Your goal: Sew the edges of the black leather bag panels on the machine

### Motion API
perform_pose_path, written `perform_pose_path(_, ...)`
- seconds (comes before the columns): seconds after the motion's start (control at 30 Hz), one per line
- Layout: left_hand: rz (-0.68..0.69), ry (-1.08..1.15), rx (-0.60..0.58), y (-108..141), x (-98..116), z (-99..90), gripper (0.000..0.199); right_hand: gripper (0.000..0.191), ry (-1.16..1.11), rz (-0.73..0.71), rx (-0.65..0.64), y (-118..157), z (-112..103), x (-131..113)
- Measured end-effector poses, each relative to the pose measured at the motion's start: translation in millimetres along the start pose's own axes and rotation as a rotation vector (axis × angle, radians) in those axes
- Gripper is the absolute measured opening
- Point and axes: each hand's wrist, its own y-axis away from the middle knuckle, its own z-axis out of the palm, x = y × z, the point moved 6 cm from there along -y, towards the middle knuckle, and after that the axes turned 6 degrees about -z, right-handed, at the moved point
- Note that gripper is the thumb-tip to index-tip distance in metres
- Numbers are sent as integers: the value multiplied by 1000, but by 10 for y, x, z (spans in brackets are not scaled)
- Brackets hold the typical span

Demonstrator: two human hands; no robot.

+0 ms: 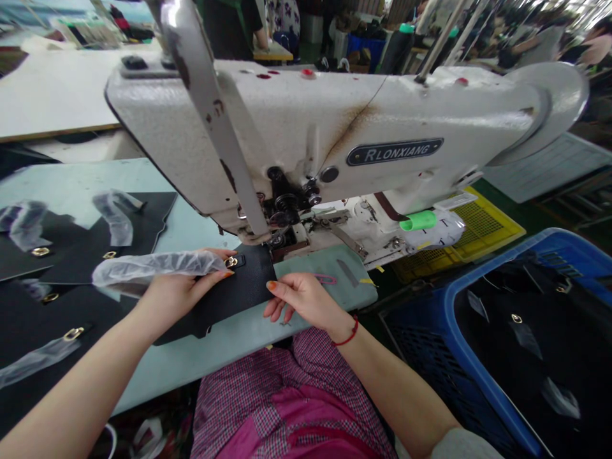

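Observation:
A black leather-like panel (248, 284) lies on the machine bed, its far edge by the needle and presser foot area of the sewing machine (306, 134). A strap (157, 264) wrapped in clear plastic is joined to it at a gold buckle (232, 261). My left hand (179, 293) is closed around the strap's end, thumb and forefinger on either side just short of the buckle. With thumb above and fingers curled below, my right hand (306, 299) pinches the panel's right edge. The needle tip is hidden behind the machine head.
Several similar black panels (138, 220) with wrapped straps lie on the left. At the right stands a blue basket (449, 299) holding more black pieces. A pink loop-shaped item (326, 279) lies on the bed, and a yellow crate (492, 223) is behind. People work in the background.

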Motion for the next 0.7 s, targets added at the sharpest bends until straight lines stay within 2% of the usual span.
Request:
perform_pose_path(0.33,21,-36,49,-2,42,-34,32,55,19,12,0,2,1,-20)
perform_pose_path(0.47,31,-41,38,4,12,-8,37,54,49,-17,28,8,6,7)
perform_pose_path(0.57,51,-53,38,18,-24,25,43,56,155,-64,82,23,-9,66)
perform_pose_path(0.7,218,-114,58,58,21,74,31,57,350,-137,182,31,-79,184)
